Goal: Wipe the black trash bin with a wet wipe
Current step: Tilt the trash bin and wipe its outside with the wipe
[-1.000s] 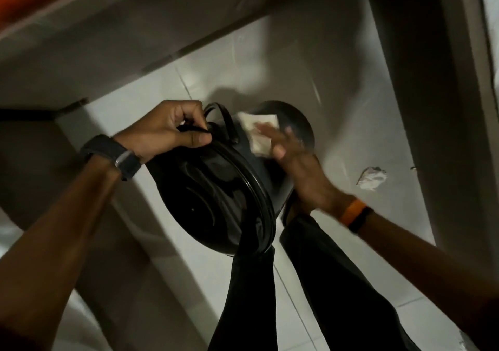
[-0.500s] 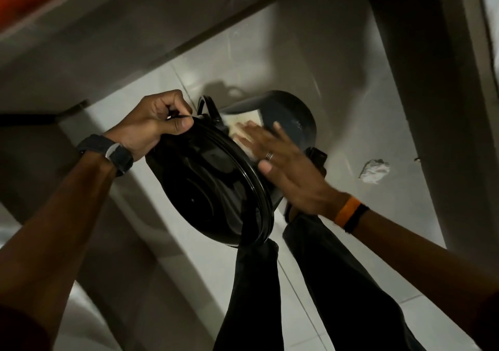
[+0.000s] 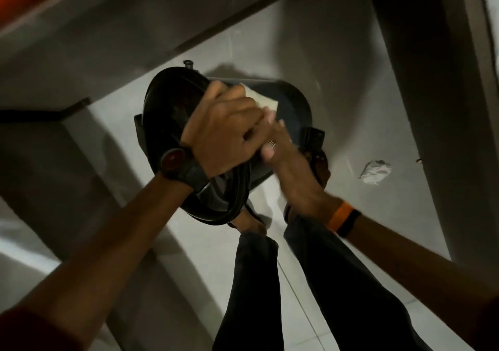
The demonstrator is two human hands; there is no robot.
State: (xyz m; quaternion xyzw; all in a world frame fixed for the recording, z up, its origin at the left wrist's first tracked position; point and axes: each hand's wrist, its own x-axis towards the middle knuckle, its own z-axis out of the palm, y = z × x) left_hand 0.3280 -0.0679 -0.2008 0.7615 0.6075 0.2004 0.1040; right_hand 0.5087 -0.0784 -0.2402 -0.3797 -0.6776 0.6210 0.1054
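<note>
The black trash bin (image 3: 167, 102) hangs tilted above the tiled floor, its round rim facing me. My left hand (image 3: 224, 134), with a dark watch on the wrist, is closed over the rim and wire handle on the bin's near right side. A pale wet wipe (image 3: 263, 103) lies on the bin's dark outer wall, and my right hand (image 3: 280, 148), wearing a ring and an orange band, presses on it. Most of the wipe is hidden behind my left hand.
A crumpled white tissue (image 3: 375, 171) lies on the floor to the right. My two legs in dark trousers (image 3: 337, 283) stand below the bin. A wall (image 3: 108, 40) runs behind, and a dark door frame (image 3: 405, 80) rises on the right.
My left hand has shifted from the bin's far left rim to the near right side, turning the bin. My right hand stays on the wipe and has slid along the wall.
</note>
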